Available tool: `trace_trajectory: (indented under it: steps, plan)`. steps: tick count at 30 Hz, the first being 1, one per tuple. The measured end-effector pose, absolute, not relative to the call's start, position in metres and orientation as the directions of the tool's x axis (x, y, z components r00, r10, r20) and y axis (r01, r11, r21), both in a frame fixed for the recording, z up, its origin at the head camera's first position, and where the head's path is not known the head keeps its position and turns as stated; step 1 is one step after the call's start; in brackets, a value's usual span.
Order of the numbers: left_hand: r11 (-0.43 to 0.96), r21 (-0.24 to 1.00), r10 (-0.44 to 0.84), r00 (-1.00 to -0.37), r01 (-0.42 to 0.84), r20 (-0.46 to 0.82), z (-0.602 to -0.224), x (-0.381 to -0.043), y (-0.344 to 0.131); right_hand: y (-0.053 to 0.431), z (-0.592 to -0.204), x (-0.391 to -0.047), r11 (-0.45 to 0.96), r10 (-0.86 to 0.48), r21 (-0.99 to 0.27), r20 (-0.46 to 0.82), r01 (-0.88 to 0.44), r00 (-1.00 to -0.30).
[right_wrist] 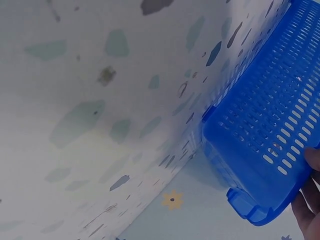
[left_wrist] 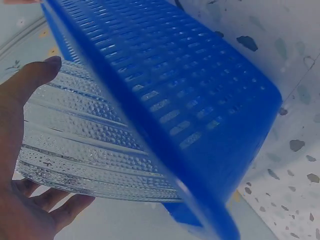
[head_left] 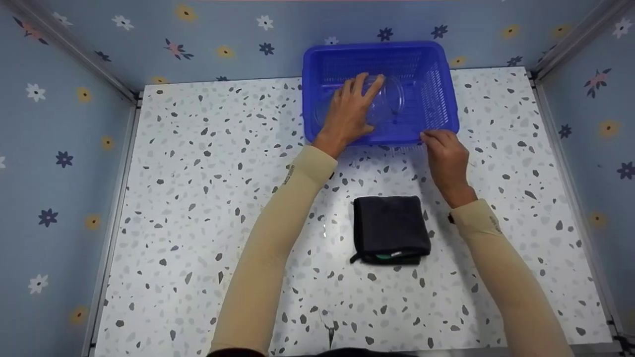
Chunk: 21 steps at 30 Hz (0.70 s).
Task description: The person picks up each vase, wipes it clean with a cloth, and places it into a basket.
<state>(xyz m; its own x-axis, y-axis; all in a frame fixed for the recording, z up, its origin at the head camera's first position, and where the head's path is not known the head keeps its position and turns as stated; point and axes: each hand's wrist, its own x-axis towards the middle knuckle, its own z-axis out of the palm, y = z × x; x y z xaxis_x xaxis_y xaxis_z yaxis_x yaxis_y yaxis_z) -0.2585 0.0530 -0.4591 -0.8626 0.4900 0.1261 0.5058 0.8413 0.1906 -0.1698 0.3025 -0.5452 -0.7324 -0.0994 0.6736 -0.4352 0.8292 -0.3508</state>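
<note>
A blue slotted plastic basket stands at the back of the table. My left hand reaches over its front rim and grips a clear container, whose wall has raised bumps and smooth bands. Thumb and fingers spread around opposite sides of it in the left wrist view. The container lies partly inside the basket, its far part hidden by the basket wall. At the front right corner, my right hand pinches the basket rim, with the thumb on one side and fingers on the other in the right wrist view.
A folded dark cloth with a small loop and a green patch at its front edge lies on the speckled white table, in front of the basket. Blue floral panels wall the table at the back and both sides.
</note>
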Motion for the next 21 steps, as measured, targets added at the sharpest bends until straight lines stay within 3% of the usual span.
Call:
trace_trajectory:
  steps: [13, 21]
  plan:
    - [0.846, 0.281, 0.474, -0.88, 0.453, -0.007, -0.47, -0.27, 0.065, 0.304, -0.547, -0.171, 0.824, -0.085, -0.357, 0.691, -0.441, -0.718]
    - [0.851, 0.273, 0.482, -0.873, 0.449, -0.07, -0.471, -0.279, 0.07, 0.303, -0.547, -0.172, 0.823, -0.084, -0.361, 0.686, -0.439, -0.723]
